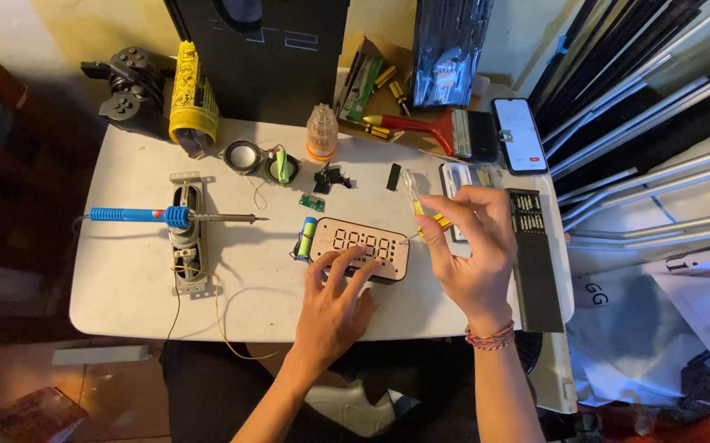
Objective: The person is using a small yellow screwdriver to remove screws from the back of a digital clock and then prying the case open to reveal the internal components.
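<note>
Head view of a white worktop (125,287), blue-handled soldering iron (166,216) on its stand at left, left hand (334,308) with fingers spread flat on a clock panel (360,246) at centre, right hand (470,250) pinching a yellow-handled screwdriver (420,205) over its right end.

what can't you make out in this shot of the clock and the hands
- Head view: near edge of the clock panel is hidden under the left hand.
- Tip of the screwdriver in the right hand is too small and blurred to see.
- Soldering iron cable is cut off by the table edge.
</note>
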